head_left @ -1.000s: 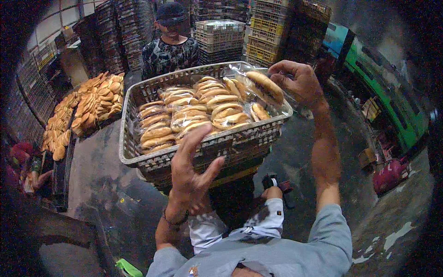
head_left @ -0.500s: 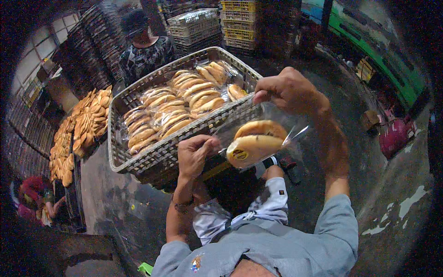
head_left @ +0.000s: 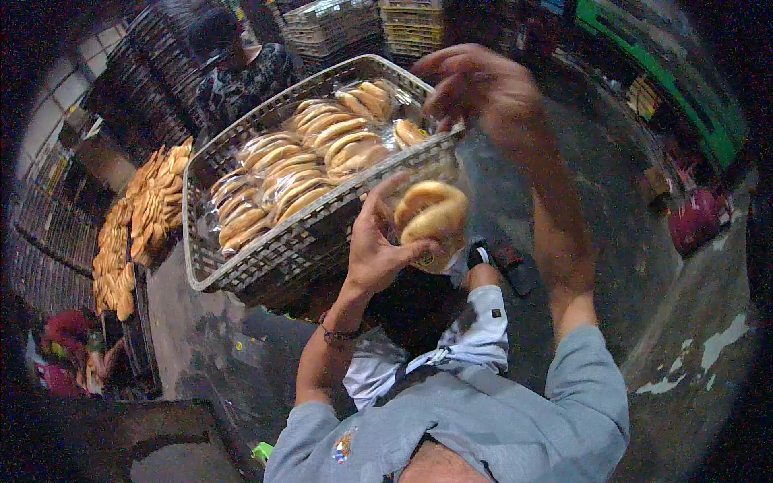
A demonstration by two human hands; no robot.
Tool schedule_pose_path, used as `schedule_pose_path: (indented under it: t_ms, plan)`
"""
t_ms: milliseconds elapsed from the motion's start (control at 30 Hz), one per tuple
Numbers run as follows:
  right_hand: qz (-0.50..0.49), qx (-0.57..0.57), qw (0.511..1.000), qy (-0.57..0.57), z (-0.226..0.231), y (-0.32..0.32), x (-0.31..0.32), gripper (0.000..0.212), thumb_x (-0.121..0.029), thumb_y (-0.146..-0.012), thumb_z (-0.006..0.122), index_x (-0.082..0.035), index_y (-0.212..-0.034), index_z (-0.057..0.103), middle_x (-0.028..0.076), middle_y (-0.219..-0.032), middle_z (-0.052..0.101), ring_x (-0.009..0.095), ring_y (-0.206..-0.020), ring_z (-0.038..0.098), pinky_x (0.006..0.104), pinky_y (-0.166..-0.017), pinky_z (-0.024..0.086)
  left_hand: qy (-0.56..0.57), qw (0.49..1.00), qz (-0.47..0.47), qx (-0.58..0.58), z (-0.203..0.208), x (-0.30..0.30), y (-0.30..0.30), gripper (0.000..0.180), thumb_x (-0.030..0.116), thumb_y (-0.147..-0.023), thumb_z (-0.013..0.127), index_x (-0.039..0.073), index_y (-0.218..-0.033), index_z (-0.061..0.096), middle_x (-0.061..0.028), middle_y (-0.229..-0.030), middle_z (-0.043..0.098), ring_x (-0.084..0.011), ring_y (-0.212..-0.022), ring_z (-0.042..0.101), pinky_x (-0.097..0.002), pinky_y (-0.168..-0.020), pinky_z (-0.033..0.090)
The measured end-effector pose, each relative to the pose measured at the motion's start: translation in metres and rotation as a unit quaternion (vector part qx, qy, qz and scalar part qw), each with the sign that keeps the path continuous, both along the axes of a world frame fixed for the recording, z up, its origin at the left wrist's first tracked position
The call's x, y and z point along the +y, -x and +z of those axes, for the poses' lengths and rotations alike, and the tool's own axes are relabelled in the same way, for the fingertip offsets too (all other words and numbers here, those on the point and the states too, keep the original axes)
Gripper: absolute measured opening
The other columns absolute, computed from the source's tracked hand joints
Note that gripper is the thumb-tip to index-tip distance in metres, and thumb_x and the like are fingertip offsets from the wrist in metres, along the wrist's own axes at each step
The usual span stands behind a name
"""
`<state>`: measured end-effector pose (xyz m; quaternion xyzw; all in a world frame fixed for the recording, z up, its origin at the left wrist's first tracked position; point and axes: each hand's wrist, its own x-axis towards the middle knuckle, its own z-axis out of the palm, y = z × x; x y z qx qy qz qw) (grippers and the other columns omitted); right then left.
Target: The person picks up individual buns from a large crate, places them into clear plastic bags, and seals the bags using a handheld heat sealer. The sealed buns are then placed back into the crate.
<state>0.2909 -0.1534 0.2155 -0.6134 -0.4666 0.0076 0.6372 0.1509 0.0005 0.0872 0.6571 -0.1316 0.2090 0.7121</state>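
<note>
My left hand is closed around a bun in a clear plastic bag, thumb in front and fingers behind. The bun is round, golden and split, with a sticker low on the bag. My right hand is raised over the right corner of a grey plastic crate; it is blurred, but its fingers look apart with nothing visible in them. Rows of bagged buns stand on edge in the crate. Near its right end, one bagged bun sits apart from the rows.
Unwrapped buns lie heaped on a surface to the left. A person is beyond the crate, and another person is low at the left. Stacked crates stand behind. A dark red object is on the right.
My right hand has let go of the bag and moved up toward the crate's far right corner. My left hand has shifted from pinching the bag's edge to grasping the bun, now tilted more upright.
</note>
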Motion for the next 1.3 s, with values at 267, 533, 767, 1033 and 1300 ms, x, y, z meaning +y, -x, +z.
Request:
schedule_pose_path:
  t_ms: [267,533,767,1033,1300]
  plan:
    - [-0.201,0.049,0.975,0.087,-0.126,0.07,-0.02,0.019,-0.021,-0.102,0.058,-0.003,-0.097,0.063,0.003,-0.084,0.061,0.009,-0.079,0.055,0.0238,-0.07,0.047,0.114,0.991,0.066,-0.002,0.016,0.009,-0.008,0.067,0.009,-0.076,0.087,-0.001,-0.129,0.047,-0.01,-0.123,0.06,-0.0197,-0.112,0.061,-0.0351,-0.102,0.048]
    - [-0.152,0.078,0.981,-0.086,-0.155,0.066,0.002,0.029,-0.033,-0.099,0.061,-0.004,-0.104,0.06,0.005,-0.093,0.065,0.016,-0.088,0.063,0.0331,-0.077,0.051,0.164,0.985,-0.055,-0.011,0.028,0.015,0.011,0.088,0.005,-0.076,0.085,0.0,-0.145,0.032,-0.0157,-0.138,0.051,-0.0258,-0.131,0.05,-0.0399,-0.11,0.043]
    - [-0.114,0.145,0.974,-0.13,-0.122,0.083,0.018,0.042,-0.048,-0.099,0.058,-0.006,-0.099,0.06,0.0,-0.088,0.061,0.01,-0.082,0.056,0.0285,-0.076,0.049,0.132,0.987,-0.091,0.005,0.017,0.029,0.015,0.084,0.007,-0.071,0.088,-0.001,-0.14,0.043,-0.0116,-0.14,0.051,-0.0229,-0.131,0.05,-0.0375,-0.111,0.041]
    - [-0.255,0.045,0.954,-0.155,-0.106,0.072,0.034,0.023,-0.023,-0.096,0.067,-0.005,-0.109,0.063,0.006,-0.101,0.067,0.018,-0.092,0.064,0.0315,-0.082,0.053,0.158,0.983,-0.097,0.004,0.025,0.029,0.017,0.09,0.002,-0.07,0.087,0.0,-0.146,0.039,-0.0123,-0.141,0.051,-0.0234,-0.132,0.049,-0.0377,-0.112,0.039]
    - [-0.206,-0.144,0.968,0.015,-0.091,0.094,0.008,0.069,-0.034,-0.085,0.077,-0.002,-0.141,0.051,0.018,-0.133,0.062,0.029,-0.121,0.062,0.0388,-0.101,0.05,0.162,0.979,-0.121,0.034,0.025,0.022,0.026,0.075,-0.004,-0.075,0.08,0.002,-0.142,0.047,-0.0091,-0.138,0.053,-0.0226,-0.129,0.051,-0.0368,-0.111,0.039]
